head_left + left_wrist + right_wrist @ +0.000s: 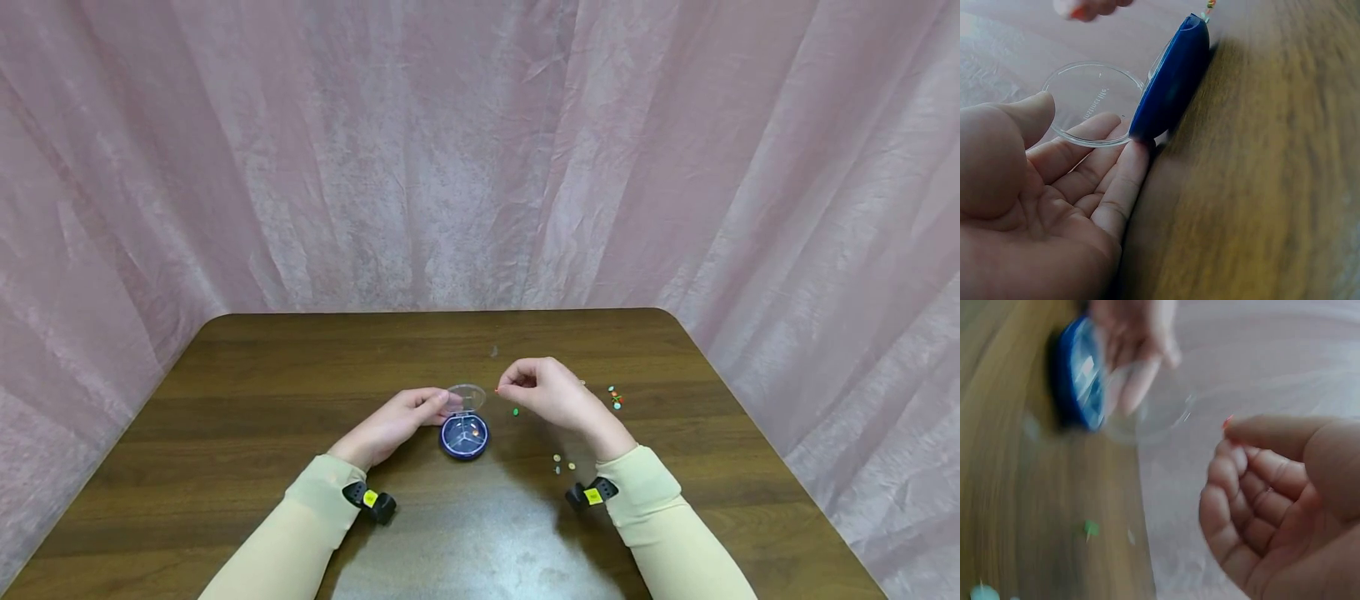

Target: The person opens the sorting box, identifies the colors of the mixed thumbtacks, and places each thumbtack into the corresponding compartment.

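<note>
A round blue pill case (464,437) stands on the table with its clear lid (1094,103) raised. White dividers part its inside, and a small orange piece (476,432) lies in the right compartment. At the lid's left side is my left hand (397,423), its fingers fairly straight behind the lid and a fingertip touching the case's base. The thumb stays apart from them near the lid's edge. To the right of the lid, my right hand (553,395) pinches a tiny red piece (1227,422) between thumb and fingertip, above the table.
A green piece with a thin pin (1090,527) lies below the right hand. Several coloured pieces (617,398) cluster farther right, and a few yellowish and pale ones (557,458) lie near the right wrist. Pink curtains (450,167) hang behind the wooden table (300,358).
</note>
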`<state>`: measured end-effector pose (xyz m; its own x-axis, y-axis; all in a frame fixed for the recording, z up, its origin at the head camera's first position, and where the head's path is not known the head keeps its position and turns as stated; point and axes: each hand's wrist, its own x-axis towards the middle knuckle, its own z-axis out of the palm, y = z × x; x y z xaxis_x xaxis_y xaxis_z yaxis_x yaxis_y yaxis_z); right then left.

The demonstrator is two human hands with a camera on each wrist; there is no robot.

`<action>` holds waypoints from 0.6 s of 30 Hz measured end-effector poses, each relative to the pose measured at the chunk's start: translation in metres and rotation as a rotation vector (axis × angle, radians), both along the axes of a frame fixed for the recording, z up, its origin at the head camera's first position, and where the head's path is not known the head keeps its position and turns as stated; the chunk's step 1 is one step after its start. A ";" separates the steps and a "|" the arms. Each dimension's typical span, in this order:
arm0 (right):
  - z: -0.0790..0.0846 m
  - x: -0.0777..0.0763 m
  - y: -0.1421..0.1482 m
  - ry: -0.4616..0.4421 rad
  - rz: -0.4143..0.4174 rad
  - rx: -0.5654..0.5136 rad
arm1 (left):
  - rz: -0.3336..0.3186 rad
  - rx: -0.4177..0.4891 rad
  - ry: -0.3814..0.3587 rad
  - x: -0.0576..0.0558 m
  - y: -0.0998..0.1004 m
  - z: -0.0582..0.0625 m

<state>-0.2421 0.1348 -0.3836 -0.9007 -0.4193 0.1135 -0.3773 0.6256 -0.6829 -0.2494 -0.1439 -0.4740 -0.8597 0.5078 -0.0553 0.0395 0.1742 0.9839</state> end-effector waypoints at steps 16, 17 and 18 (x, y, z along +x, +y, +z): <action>0.027 0.024 -0.014 -0.696 0.543 -1.113 | 0.001 0.029 -0.009 0.001 0.002 0.003; 0.029 0.025 -0.014 -0.706 0.565 -1.138 | 0.001 0.027 -0.008 0.001 0.002 0.003; 0.031 0.027 -0.014 -0.715 0.587 -1.162 | 0.000 0.027 -0.006 0.002 0.002 0.003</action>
